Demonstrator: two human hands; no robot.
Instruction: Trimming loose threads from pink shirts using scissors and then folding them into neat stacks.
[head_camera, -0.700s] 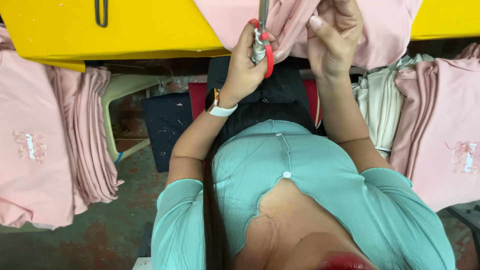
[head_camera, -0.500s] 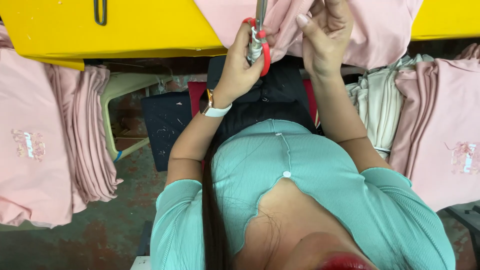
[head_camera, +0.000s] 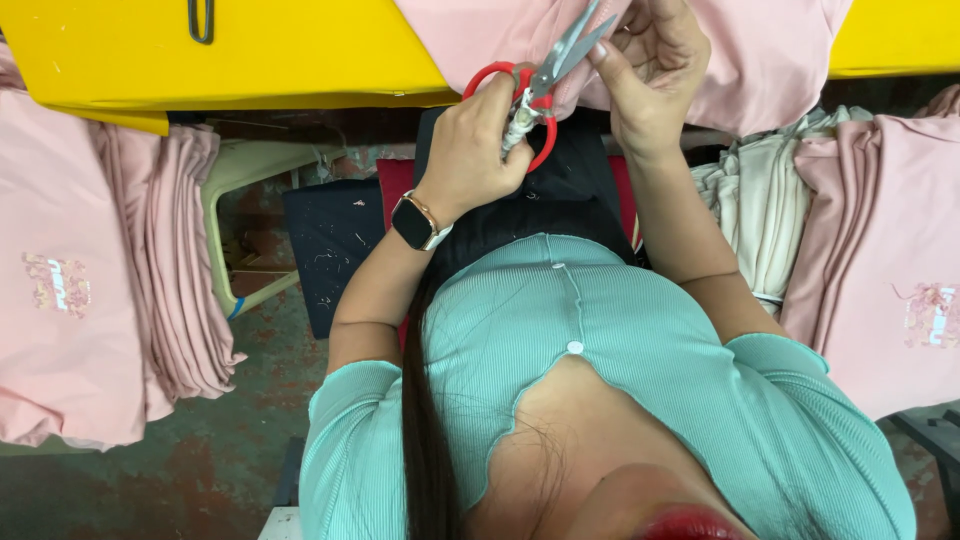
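At the yellow tabletop's (head_camera: 300, 60) near edge, the left hand (head_camera: 480, 150) grips red-handled scissors (head_camera: 535, 95), fingers curled shut through the loops. The right hand (head_camera: 655, 70) pinches the pink garment (head_camera: 760, 55) overhanging that edge. Pink stacks (head_camera: 70, 290) crowd both sides.

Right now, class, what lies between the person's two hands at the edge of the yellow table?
In the head view, the red-handled scissors lie between them: the left hand grips the handles, the blades point toward the right hand, with pink garment behind.
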